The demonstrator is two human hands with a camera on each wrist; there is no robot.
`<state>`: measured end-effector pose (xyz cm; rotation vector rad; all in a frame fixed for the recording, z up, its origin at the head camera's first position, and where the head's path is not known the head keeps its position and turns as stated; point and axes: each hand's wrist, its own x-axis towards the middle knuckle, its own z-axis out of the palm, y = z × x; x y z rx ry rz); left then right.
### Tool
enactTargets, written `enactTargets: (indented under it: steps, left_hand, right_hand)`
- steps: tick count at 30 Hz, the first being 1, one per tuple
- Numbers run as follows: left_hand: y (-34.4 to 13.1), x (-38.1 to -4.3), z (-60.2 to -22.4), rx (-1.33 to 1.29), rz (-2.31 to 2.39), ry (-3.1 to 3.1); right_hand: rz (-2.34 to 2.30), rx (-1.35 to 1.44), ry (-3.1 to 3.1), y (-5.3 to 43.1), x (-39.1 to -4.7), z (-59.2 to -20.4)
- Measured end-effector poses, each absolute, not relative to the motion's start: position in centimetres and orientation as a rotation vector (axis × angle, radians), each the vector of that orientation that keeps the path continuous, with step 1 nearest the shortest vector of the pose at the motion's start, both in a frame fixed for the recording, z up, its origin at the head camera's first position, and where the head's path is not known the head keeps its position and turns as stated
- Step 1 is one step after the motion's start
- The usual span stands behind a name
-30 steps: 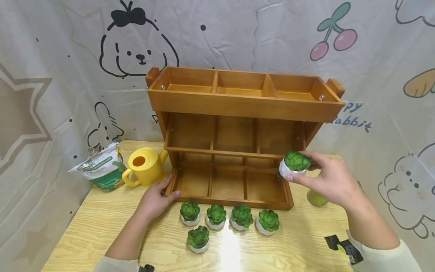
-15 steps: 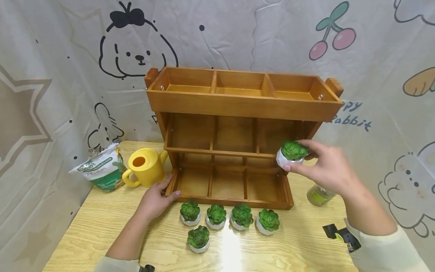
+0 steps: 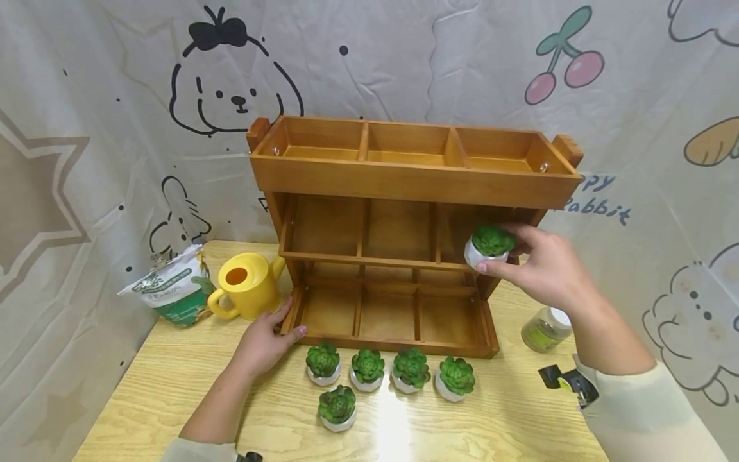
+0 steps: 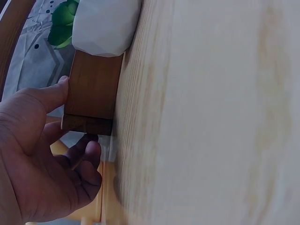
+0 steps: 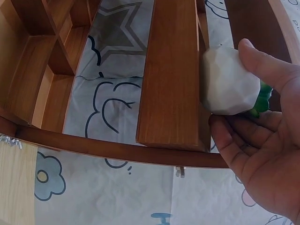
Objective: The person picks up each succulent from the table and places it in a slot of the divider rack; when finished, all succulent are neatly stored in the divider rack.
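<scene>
A three-tier wooden plant shelf (image 3: 416,181) with divided trays stands at the back of the table. My right hand (image 3: 548,266) pinches the white pot of a small potted succulent (image 3: 491,246) between thumb and fingers, upright at the right end of the middle tray. In the right wrist view, the faceted pot (image 5: 229,82) is beside the tray's front board; whether it touches is unclear. My left hand (image 3: 264,340) grips the bottom tray's front left corner, its thumb on the front board (image 4: 93,84). Several more potted succulents (image 3: 411,369) stand in front of the shelf.
Left of the shelf are a yellow watering can (image 3: 248,285) and a white and green bag (image 3: 176,289). A jar with a white lid (image 3: 545,330) stands to the right. A printed cloth (image 3: 392,58) hangs behind the shelf.
My right hand has moved the potted succulent up, back and slightly left, from outside the shelf's right side to the middle tray's right end. The left hand stays on the corner.
</scene>
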<state>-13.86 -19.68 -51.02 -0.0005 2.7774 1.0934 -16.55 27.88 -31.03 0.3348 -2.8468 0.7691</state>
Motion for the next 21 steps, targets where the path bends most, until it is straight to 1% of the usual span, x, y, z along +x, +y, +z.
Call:
enactTargets:
  steps: [6, 14, 21]
  left_hand:
    - [-19.6, -13.8, -50.9, -0.010, 1.094, 2.780]
    - [-19.7, -13.7, -51.0, -0.013, 1.110, 2.776]
    - [-19.7, -13.8, -51.1, -0.011, 1.105, 2.779]
  right_hand:
    - [0.787, 0.356, -2.831, 27.8, -17.5, -31.4]
    - [0.849, 0.364, -2.838, 27.1, -17.8, -31.8]
    - [0.783, 0.389, -2.822, 26.9, -18.1, -32.5]
